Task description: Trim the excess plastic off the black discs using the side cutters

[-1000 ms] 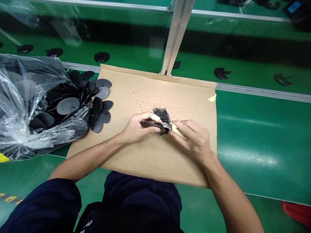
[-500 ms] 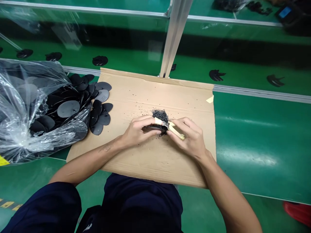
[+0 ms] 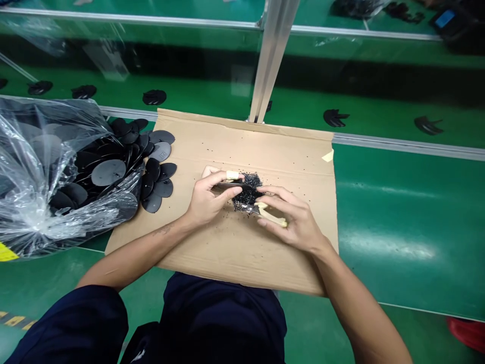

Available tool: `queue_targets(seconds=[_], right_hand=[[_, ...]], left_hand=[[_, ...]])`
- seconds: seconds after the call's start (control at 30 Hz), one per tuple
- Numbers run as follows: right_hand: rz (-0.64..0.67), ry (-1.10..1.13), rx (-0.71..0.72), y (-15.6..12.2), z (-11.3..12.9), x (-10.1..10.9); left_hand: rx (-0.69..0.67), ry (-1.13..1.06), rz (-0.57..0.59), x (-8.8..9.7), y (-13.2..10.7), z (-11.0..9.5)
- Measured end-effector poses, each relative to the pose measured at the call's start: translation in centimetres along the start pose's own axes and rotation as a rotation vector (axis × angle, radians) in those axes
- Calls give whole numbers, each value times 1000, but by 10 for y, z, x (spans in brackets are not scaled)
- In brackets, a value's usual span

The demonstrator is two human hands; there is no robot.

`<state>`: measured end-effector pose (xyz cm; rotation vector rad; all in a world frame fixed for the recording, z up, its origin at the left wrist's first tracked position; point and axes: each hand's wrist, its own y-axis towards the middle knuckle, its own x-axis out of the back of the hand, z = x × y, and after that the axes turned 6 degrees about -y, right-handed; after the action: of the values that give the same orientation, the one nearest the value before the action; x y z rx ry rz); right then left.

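Between the thumb and fingers of my left hand (image 3: 210,196) is a thin black oval disc (image 3: 245,187), seen almost edge-on. Pale tape wraps one finger of that hand. My right hand (image 3: 293,217) grips cutting pliers (image 3: 273,216) with cream-coloured handles, the metal jaws pointing left, just below the disc and apart from it. The fingertips of my right hand are close to the disc's right end; whether they touch it I cannot tell. Beneath both hands lies a heap of tiny black scraps (image 3: 253,181), strewn over the cardboard sheet (image 3: 227,253).
On the left, a clear plastic bag (image 3: 49,217) lies open, full of black discs (image 3: 108,173), with several more spilling onto the cardboard. A metal post (image 3: 271,65) rises behind the cardboard. The green bench (image 3: 409,217) extends to the right.
The disc in my left hand has shifted left and slightly up, away from the pliers. In my right hand the pliers' jaws have dropped lower and left, off the disc.
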<state>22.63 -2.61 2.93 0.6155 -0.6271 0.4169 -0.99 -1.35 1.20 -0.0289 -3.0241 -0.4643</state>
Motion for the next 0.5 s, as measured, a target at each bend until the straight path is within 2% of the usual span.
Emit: queue_targets(seconds=[0.13,0.27,0.37,0.5], right_hand=[[111,29,23,-1,3,-8],[71,-20,31,-5,1,-14],[-12,-104,57,-7,-2,-12],[-51,-195,123,-8,-2,-7]], left_hand=[[1,-155,23,-4,-1,-1],[-1,-213,57,-7,-2,2],[-47,-122,156,-3,-1,3],[-213,143,328,4,2,3]])
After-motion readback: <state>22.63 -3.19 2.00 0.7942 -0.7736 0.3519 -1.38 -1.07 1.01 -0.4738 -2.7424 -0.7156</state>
